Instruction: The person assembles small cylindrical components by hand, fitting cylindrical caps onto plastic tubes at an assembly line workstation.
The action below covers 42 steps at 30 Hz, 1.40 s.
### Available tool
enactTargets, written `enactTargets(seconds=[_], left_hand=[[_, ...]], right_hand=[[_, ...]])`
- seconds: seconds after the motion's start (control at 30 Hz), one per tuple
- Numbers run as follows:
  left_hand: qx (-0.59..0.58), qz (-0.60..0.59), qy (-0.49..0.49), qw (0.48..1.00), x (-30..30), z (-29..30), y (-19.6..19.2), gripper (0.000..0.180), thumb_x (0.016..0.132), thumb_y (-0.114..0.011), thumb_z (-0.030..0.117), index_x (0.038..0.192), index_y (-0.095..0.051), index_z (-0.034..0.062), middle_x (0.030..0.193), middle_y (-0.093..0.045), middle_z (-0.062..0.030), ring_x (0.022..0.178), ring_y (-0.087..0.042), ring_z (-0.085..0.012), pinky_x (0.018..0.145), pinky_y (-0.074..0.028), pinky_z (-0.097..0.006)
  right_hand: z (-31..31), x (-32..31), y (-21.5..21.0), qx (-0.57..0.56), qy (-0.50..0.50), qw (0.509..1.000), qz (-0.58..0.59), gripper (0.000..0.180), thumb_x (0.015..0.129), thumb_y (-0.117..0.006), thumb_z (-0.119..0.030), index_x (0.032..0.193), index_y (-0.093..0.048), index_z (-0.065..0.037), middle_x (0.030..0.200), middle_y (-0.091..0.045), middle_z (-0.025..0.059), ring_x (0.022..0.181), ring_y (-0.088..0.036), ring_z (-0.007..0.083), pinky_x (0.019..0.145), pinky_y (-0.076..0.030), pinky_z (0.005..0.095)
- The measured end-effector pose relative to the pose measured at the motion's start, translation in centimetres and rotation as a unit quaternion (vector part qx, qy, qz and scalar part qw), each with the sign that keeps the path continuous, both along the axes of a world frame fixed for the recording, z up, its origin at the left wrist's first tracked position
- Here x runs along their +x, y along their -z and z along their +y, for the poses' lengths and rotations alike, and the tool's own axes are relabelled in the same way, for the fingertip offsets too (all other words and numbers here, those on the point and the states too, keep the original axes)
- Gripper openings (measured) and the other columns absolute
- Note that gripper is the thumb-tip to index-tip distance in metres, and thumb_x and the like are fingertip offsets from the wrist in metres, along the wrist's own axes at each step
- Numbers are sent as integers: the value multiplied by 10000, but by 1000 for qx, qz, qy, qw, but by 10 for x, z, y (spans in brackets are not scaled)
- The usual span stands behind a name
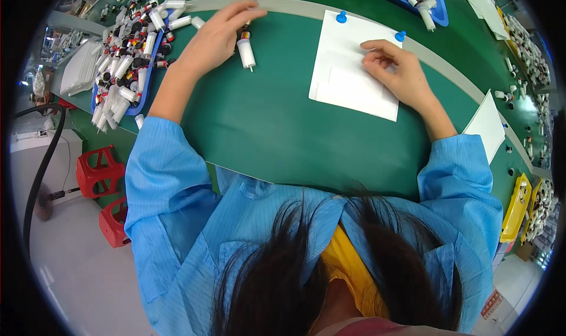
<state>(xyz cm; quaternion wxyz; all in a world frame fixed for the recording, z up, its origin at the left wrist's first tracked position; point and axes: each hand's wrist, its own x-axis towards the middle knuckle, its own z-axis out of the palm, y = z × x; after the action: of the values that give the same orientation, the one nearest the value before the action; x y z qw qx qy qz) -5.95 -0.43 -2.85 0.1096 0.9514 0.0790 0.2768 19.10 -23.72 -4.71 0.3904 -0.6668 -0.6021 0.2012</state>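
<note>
A deep green mat [265, 124] covers the bench; on it lies a white sheet of paper [354, 71] held by two bright blue pins [341, 17]. At left, a blue tray [141, 97] brims with white tubes [127, 65] capped in black and red. Pale blue pinstriped sleeves [159, 177] frame a yellow collar [348, 265]. Red stools [100, 171] stand on grey floor; a yellow bin [516, 209] sits at right.

Hidden and cut-off parts at the green table

The left hand [215, 38] covers the upper end of a white syringe-like tube [245, 52]; the blue tray [437, 15] at the far edge is cropped; its small parts are indistinct.
</note>
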Motion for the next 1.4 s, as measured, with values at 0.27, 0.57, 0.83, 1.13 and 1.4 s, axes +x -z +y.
enactTargets(seconds=[0.27, 0.57, 0.83, 1.13, 1.4], left_hand=[[100, 79, -67, 990, 5, 26, -10, 341, 757, -487, -76, 1027, -623, 84, 1085, -593, -50, 1082, -531, -261, 897, -438, -372], [133, 251, 9, 959, 26, 24, -31, 79, 782, -611, 70, 858, -598, 50, 1009, -620, -60, 1040, -548, -263, 853, -446, -373], [188, -16, -36, 981, 57, -15, -30, 79, 821, -601, 117, 879, -592, 64, 829, -619, -82, 696, -587, -262, 652, -470, -349], [116, 57, -18, 991, 31, -60, 0, 142, 839, -584, 126, 961, -625, 65, 849, -618, -93, 740, -612, -268, 662, -484, -350], [-20, 227, -233, 945, 61, -54, -2, 231, 806, -640, 243, 871, -689, 27, 731, -654, -120, 692, -632, -253, 658, -502, -352]], right_hand=[[4, 13, 10, -33, 65, 985, 159, 234, 830, -633, -104, 1057, -632, -49, 842, -627, 1, 767, -557, 55, 707, -454, 188], [-14, 24, -1, 11, 69, 993, 97, 229, 852, -612, -149, 1060, -634, -55, 864, -658, 49, 779, -600, 95, 736, -477, 217], [-59, -32, -6, 49, 42, 965, -256, 284, 795, -609, -89, 1076, -605, -45, 966, -639, 122, 877, -595, 269, 739, -510, 365], [-57, -38, -8, 64, 50, 958, -277, 287, 759, -574, -7, 1045, -593, -12, 968, -635, 125, 906, -594, 280, 752, -511, 366], [-55, -47, -12, -8, 48, 945, -324, 260, 773, -531, 16, 1029, -574, 0, 937, -624, 161, 896, -596, 290, 752, -508, 383]])
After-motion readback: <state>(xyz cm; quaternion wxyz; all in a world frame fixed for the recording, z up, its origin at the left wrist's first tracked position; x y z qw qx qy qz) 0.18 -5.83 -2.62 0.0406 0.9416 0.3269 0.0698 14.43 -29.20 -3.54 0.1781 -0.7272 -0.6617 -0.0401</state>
